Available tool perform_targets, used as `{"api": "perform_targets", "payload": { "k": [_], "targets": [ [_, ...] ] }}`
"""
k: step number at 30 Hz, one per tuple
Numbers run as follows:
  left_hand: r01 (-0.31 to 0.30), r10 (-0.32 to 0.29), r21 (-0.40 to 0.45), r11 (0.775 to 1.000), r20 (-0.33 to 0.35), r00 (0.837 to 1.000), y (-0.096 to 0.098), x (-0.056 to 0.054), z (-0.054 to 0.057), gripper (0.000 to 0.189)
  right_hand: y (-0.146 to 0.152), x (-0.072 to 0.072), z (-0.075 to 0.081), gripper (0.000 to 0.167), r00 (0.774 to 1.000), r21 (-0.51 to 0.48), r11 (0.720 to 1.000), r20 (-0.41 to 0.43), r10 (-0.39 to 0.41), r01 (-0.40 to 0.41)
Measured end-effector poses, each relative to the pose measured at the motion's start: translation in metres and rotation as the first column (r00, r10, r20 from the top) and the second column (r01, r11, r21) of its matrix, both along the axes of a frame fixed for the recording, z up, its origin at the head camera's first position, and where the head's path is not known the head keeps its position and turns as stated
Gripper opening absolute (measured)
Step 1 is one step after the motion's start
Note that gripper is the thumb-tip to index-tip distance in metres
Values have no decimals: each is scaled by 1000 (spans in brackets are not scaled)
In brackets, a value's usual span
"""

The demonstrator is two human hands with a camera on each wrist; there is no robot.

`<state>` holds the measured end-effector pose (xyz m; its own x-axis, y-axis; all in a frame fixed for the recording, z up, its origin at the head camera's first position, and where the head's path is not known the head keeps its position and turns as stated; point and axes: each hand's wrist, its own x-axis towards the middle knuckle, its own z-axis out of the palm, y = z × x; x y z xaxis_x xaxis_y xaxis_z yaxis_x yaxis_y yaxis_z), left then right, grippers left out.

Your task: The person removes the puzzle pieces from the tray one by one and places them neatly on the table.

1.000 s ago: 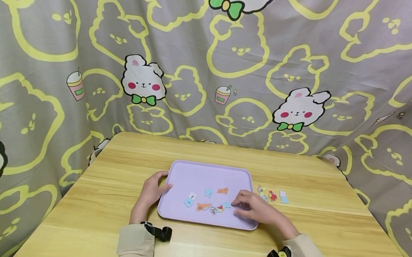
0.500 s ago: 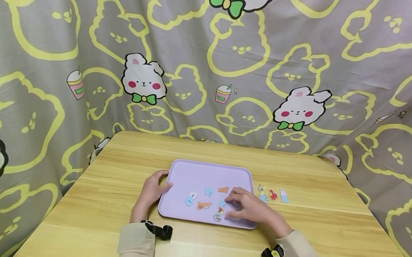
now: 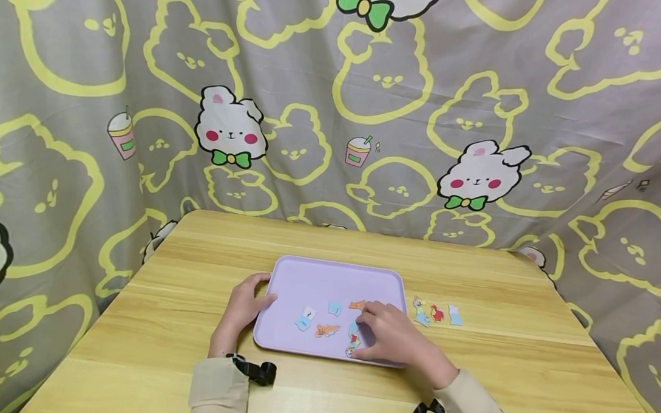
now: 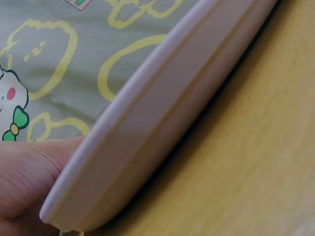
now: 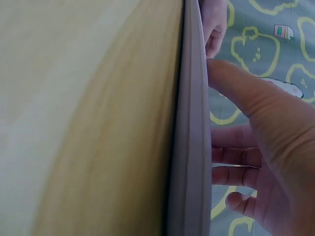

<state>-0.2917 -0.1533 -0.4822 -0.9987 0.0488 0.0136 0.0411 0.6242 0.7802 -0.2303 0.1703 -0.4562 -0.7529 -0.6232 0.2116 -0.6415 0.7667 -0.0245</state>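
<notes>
A lilac tray (image 3: 333, 273) lies on the table. My left hand (image 3: 247, 303) grips its left edge, with the thumb over the rim; part of that hand (image 4: 29, 182) shows behind the tray wall in the left wrist view. My right hand (image 3: 392, 335) is over the tray's right side. Its thumb and fingertips pinch a small group of joined puzzle pieces (image 3: 353, 339), blue at the top and multicoloured below, partly covered by the hand. Near it are an orange piece (image 3: 357, 304), a longer orange piece (image 3: 327, 330), a blue piece (image 3: 334, 308) and a white-and-blue group (image 3: 306, 318).
Right of the tray, on the wooden table (image 3: 505, 346), lie a multicoloured piece (image 3: 421, 313), a red piece (image 3: 437, 313) and a white-and-blue piece (image 3: 456, 315). A grey patterned curtain (image 3: 304, 80) hangs behind the table.
My right hand has moved left over the tray. The multicoloured and blue pieces under its fingers have turned from lying sideways to nearly upright in the head view. The left hand stays put.
</notes>
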Motion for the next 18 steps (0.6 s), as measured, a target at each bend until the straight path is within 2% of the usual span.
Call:
{"api": "perform_targets", "payload": {
  "k": [11, 18],
  "targets": [
    [2, -2, -3, 1000, 2, 1000, 1, 0, 0, 53, -5, -5, 2, 63, 997, 60, 997, -56, 44, -41],
    [2, -2, -6, 1000, -2, 1000, 0, 0, 0, 53, -5, -5, 1, 62, 998, 65, 997, -46, 48, -45]
  ]
}}
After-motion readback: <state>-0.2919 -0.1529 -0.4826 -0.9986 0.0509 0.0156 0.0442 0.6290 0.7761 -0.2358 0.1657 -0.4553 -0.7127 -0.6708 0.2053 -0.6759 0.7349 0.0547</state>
